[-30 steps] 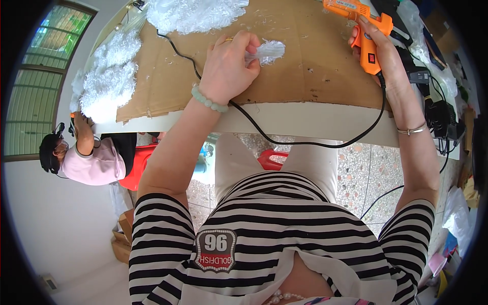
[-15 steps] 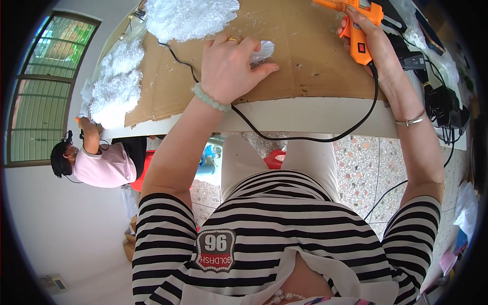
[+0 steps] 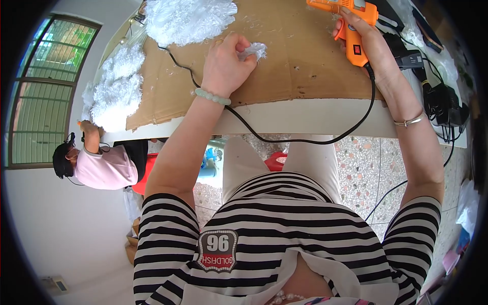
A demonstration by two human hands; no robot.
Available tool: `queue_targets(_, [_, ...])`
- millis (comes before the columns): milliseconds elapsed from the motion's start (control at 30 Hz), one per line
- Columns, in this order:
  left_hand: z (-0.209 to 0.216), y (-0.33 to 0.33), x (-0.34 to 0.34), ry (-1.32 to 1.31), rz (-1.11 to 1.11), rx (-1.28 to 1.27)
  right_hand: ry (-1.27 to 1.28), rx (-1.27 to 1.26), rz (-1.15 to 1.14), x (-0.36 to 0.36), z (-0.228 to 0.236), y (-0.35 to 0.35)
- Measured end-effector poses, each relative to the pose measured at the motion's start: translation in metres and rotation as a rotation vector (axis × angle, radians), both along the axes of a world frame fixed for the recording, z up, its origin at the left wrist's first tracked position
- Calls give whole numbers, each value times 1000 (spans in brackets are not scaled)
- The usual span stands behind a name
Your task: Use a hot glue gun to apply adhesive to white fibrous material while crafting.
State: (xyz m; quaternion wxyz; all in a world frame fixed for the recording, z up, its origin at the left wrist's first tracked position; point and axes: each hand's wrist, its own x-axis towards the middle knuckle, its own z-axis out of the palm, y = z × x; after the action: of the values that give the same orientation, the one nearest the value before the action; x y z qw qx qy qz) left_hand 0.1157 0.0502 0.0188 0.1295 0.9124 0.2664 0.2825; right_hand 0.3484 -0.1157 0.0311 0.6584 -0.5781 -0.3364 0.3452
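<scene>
My left hand (image 3: pixel 225 65) is closed in a pinch above the cardboard sheet (image 3: pixel 284 76), its thumb and bent fingers on a small piece of shiny, whitish stringy plastic (image 3: pixel 257 50). Part of that piece is hidden by the fingers. At the right, my right hand (image 3: pixel 374 47) wraps round the handle of an orange hot glue gun (image 3: pixel 357 53), fingers at its red trigger. The nozzle points left, held above the cardboard and apart from the plastic piece. A black cord (image 3: pixel 363 114) runs down from the handle.
A heap of whitish stringy plastic (image 3: pixel 190 20) lies beyond my left hand, with more (image 3: pixel 119 86) at the left. Black adapters and cables (image 3: pixel 442 104) crowd the right side. The cord loops past the white table edge (image 3: pixel 305 117). Another person (image 3: pixel 109 165) works at the far left.
My left fingers have drawn together from a spread pose and taken hold of the small plastic piece. The glue gun in my right hand has shifted slightly left.
</scene>
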Motion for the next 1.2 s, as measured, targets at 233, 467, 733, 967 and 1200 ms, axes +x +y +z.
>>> queue_targets(233, [8, 11, 3, 60, -112, 167, -31, -10, 10, -3, 3, -1])
queue_targets(467, [7, 18, 8, 169, -187, 259, 146, 24, -189, -4, 5, 0])
queue_targets(733, [13, 23, 12, 129, -311, 6, 173, 281, -374, 17, -2, 5])
queue_targets(967, [16, 16, 16, 132, -210, -4, 48, 62, -345, 7, 2, 2])
queue_targets(1200, [16, 16, 23, 102, -236, 182, -57, 74, -306, 9, -1, 3])
